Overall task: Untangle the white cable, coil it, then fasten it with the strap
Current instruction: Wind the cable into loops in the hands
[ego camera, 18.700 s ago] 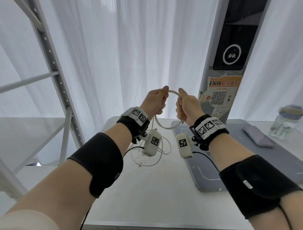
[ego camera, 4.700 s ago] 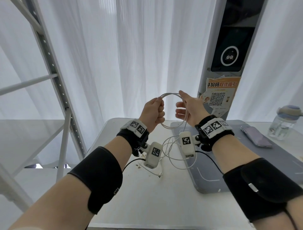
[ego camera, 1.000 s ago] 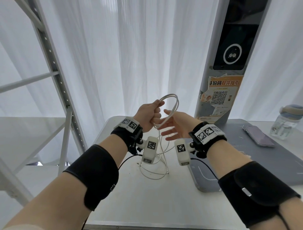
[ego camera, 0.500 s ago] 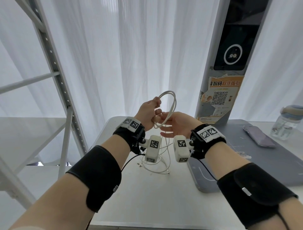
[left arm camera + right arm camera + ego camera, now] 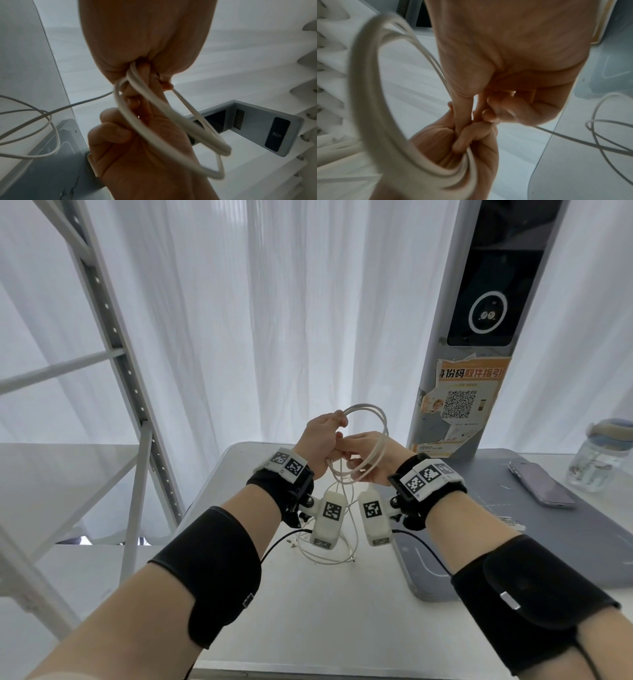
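The white cable (image 5: pixel 379 440) forms a small coil of a few loops held above the table. My left hand (image 5: pixel 337 426) grips the coil's top left in a fist (image 5: pixel 145 54). My right hand (image 5: pixel 346 457) reaches palm-up through the coil, and its curled fingertips (image 5: pixel 489 117) pinch a loose strand beside the left fingers. The coil (image 5: pixel 173 128) rings the right hand, and the same coil (image 5: pixel 368 88) looks blurred in the right wrist view. The rest of the cable (image 5: pixel 329 556) hangs down in loose loops onto the white table (image 5: pixel 325 611). No strap shows.
A grey mat (image 5: pixel 513 525) covers the table's right half, with a phone (image 5: pixel 541 487) on it and a water bottle (image 5: pixel 603 457) beyond. A grey kiosk pillar (image 5: pixel 479 337) stands behind. A metal shelf frame (image 5: pixel 120 371) rises on the left.
My right hand, open a second ago, has moved in through the coil to the left hand and curled its fingers on a loose strand. The left hand keeps its grip.
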Demonstrator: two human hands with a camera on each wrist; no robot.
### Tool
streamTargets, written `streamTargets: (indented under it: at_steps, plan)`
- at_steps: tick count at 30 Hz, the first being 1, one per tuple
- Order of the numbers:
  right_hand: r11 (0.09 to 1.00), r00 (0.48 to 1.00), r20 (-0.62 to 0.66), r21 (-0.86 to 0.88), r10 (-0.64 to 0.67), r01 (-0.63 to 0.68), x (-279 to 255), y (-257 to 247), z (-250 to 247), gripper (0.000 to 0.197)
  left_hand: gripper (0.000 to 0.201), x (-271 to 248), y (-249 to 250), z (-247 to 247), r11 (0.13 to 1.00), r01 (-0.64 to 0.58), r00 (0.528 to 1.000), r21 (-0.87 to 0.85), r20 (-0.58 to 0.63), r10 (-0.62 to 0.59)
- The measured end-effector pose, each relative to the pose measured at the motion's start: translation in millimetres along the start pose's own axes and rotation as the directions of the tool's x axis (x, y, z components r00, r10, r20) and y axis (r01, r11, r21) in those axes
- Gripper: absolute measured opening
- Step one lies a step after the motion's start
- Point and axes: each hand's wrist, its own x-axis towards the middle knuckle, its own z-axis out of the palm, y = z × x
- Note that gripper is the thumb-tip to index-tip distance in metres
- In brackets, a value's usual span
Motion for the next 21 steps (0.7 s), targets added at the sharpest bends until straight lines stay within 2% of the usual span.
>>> streamTargets:
  at_steps: [8,11,15,18,21]
  plan:
    - [0.983,0.989,-0.086,-0.151,-0.117,0.103,0.5,-4.5,3.9,0.015,0.033,1.0,-6.6,-2.5,0.994,-0.052,0.997,0.095,0.069,0.046]
    - [0.974,0.986,-0.101,-0.197,-0.129,0.108,-0.6,-4.7,3.9,0.019,0.030,-0.3,-8.3,-1.7,0.995,-0.053,0.995,0.084,0.088,0.045]
    - [0.972,0.984,-0.120,-0.209,-0.132,0.105,1.8,-1.2,7.0,0.013,0.028,-4.2,-9.2,-0.6,0.999,-0.038,0.995,0.031,0.091,0.035]
    - [0.972,0.987,-0.100,-0.208,-0.128,0.105,1.8,-0.5,6.5,0.011,0.028,-1.9,-11.8,-4.1,0.992,-0.059,0.993,0.115,0.105,0.047]
    - [0.975,0.986,-0.084,-0.180,-0.146,0.129,0.2,0.2,4.3,0.012,0.022,2.4,-14.2,-9.0,0.974,-0.077,0.996,0.215,0.068,0.064]
